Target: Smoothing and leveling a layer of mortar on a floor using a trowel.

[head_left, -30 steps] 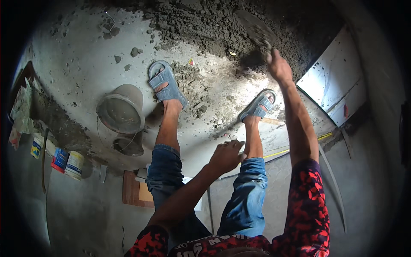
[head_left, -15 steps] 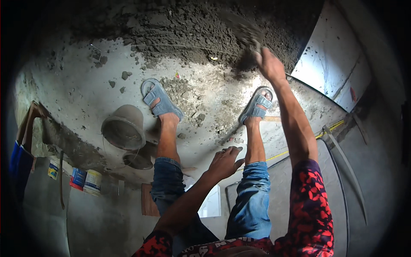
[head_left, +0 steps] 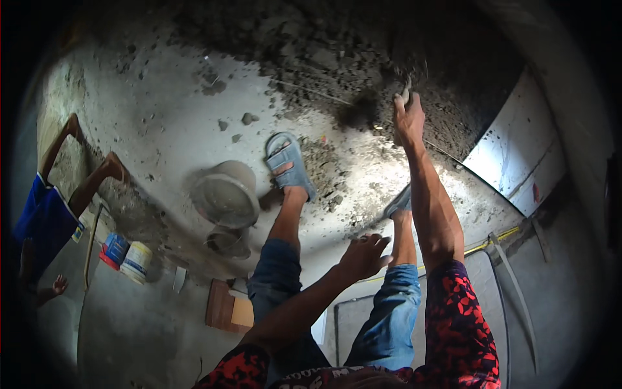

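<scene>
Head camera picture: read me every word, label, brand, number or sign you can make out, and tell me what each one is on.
Shirt: pale lettering at the lower edge, creased and cut off; not copied.
White container: blue and yellow printing, too small to read.
Blue-and-red container: any print is too small to read.
Trowel in the right hand: no lettering visible.
</scene>
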Demonstrator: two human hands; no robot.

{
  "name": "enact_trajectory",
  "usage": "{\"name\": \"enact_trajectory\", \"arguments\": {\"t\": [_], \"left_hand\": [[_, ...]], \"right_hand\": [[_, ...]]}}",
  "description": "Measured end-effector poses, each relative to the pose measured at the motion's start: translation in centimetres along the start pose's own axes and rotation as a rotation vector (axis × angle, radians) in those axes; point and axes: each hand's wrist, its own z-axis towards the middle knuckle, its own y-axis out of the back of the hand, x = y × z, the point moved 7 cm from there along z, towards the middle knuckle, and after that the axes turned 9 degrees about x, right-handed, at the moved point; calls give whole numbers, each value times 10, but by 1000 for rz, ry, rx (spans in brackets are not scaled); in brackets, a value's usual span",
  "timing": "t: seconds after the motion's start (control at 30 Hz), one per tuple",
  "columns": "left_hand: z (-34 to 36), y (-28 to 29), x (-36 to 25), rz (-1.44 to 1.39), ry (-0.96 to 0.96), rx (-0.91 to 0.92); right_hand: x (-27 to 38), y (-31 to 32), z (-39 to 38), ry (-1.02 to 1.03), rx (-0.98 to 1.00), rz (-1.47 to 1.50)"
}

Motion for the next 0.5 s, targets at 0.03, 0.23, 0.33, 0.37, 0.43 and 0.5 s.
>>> {"name": "enact_trajectory", "arguments": {"t": [0.03,0.23,0.33,0.37,0.43,0.5], "left_hand": [[-6,7,-5,-10,-81,-98],[-32,64,50,-85,-166,-333],[-50,81,86,-134,-36,-427],[-60,86,93,-200,-16,-485],[-72,98,93,-132,-37,-408],[-92,118,89,-227,-19,-391]], "right_hand": [[22,-9,0,27,32,18],[116,-14,-8,-41,172,87],[114,16,-20,45,167,-3],[112,26,-25,32,170,-32],[113,38,-36,35,170,-54],[114,45,-49,43,197,71]]}}
